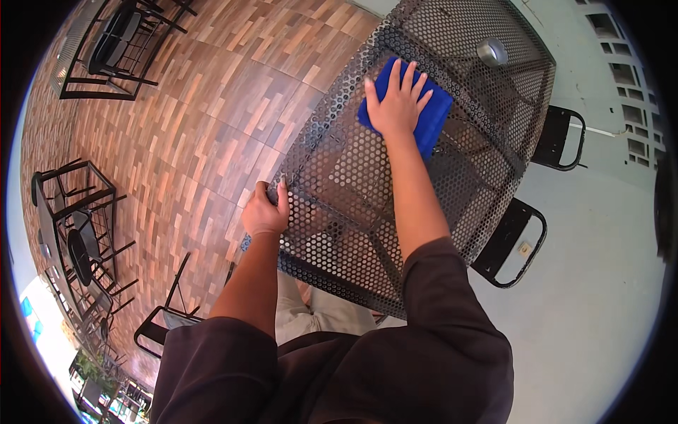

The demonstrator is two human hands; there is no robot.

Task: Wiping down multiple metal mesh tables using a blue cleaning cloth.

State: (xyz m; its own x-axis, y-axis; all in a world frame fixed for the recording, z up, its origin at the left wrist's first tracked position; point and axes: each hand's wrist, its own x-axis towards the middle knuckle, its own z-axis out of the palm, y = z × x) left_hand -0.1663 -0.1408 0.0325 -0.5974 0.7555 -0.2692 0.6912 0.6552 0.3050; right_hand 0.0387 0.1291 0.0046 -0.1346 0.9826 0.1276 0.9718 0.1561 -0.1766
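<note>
My right hand [400, 108] lies flat with its fingers spread on a folded blue cloth [435, 124], pressing it onto a black perforated metal table [365, 159]. Beneath and around the cloth the mesh top shows its round holes. At the table's left edge, near the corner closest to me, my left hand [266, 209] grips the rim. Its thumb rests on top, and the other fingers curl over the side, partly hidden. A round metal tin or ashtray [492, 52] stands on the far part of the tabletop, beyond the cloth.
Black folding chairs [511, 244] stand along the table's right side, between it and a pale wall [588, 222]. Another chair [153, 331] is at my lower left. More black tables and chairs [87, 233] stand across the wood-patterned tile floor [212, 100].
</note>
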